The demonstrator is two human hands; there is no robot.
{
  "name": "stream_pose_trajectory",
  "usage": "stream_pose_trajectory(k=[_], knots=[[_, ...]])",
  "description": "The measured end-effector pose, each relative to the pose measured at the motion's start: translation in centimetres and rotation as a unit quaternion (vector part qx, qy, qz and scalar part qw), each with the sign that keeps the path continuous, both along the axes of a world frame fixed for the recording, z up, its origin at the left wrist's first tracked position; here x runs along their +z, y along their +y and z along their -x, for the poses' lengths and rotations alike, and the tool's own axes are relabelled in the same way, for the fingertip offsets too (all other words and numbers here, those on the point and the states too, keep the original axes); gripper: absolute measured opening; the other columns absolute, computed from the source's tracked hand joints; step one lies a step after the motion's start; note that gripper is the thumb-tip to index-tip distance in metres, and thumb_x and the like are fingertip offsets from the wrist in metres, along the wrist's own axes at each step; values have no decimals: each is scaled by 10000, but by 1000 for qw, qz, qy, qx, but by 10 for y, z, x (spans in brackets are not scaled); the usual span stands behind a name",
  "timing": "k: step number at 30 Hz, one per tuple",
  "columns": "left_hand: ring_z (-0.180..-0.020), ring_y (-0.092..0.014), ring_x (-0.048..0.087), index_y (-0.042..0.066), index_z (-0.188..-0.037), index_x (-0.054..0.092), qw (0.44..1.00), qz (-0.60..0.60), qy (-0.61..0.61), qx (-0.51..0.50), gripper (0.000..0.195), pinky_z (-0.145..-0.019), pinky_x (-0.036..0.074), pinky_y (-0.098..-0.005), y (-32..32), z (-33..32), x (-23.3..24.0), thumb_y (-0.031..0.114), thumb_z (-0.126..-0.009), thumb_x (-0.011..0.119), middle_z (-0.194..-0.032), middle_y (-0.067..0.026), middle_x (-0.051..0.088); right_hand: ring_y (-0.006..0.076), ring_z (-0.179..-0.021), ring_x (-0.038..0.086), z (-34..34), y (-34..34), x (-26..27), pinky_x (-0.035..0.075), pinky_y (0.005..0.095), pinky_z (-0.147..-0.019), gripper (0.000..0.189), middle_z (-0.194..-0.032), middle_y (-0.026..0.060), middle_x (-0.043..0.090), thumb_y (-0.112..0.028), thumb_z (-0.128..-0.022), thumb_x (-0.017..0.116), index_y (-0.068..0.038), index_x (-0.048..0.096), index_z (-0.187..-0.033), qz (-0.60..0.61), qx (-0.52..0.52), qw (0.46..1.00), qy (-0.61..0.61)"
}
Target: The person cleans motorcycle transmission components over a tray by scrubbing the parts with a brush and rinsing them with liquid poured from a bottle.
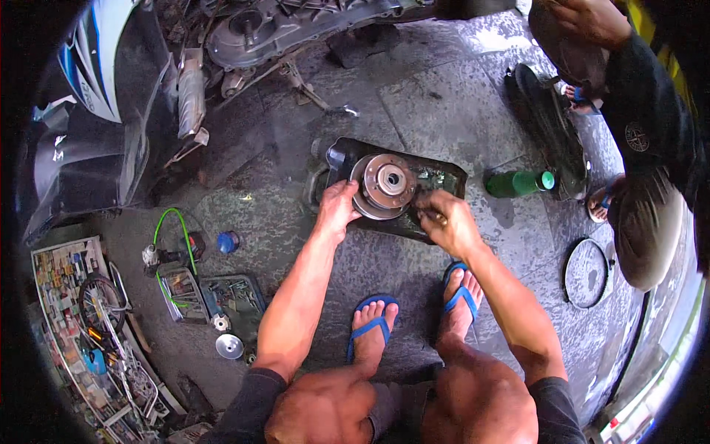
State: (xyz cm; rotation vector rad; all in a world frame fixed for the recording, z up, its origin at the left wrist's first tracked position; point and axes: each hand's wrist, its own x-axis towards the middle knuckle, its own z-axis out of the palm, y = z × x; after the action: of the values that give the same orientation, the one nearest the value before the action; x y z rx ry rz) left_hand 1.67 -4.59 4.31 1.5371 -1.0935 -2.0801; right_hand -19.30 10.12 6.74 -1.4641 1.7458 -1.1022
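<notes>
My left hand grips the left rim of a round metal clutch and pulley assembly, its hub facing up. The assembly is over a dark plastic container with wet, shiny patches inside. At the assembly's right edge my right hand has its fingers curled round a small brush-like tool with a brass-coloured part; its working end is hidden by the fingers and the shadow.
Above is a scooter's engine casing. A green bottle, scooter seat and black ring are to the right, beside another person. Trays of parts, a blue cap and an impact wrench are at left.
</notes>
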Motion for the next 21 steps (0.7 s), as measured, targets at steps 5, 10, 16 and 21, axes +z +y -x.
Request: stream_pose_trajectory(k=[5, 10, 16, 21], knots=[[-859, -127, 674, 35, -1163, 598, 999, 32, 16, -8, 261, -742, 572, -327, 8, 16, 13, 225, -1012, 503, -1009, -51, 689, 186, -882, 704, -24, 8, 23, 562, 304, -778, 206, -958, 144, 718, -55, -835, 713, 29, 689, -1021, -103, -56, 961, -252], [-934, -144, 676, 50, -1227, 589, 997, 58, 17, -39, 302, -801, 572, -336, 7, 9, 12, 241, -1006, 514, -1066, -48, 689, 251, -914, 721, -20, -17, 47, 557, 367, -781, 221, -976, 187, 720, -112, -853, 696, 21, 688, -1029, -172, -27, 976, -131], [-958, -151, 669, 41, -1242, 577, 998, 49, 15, -24, 313, -820, 571, -343, 8, 13, 17, 235, -1002, 527, -1095, -53, 676, 304, -891, 706, -22, -8, 43, 562, 377, -784, 183, -961, 203, 700, -43, -816, 681, 35, 682, -982, -104, -9, 985, -136], [-979, -158, 656, 34, -1276, 555, 996, 66, 16, -58, 339, -834, 564, -358, 5, 10, 15, 234, -1004, 523, -1123, -71, 662, 428, -863, 656, -2, -4, 25, 540, 472, -787, 167, -964, 240, 665, -37, -785, 627, 16, 693, -930, -153, -69, 983, 80]])
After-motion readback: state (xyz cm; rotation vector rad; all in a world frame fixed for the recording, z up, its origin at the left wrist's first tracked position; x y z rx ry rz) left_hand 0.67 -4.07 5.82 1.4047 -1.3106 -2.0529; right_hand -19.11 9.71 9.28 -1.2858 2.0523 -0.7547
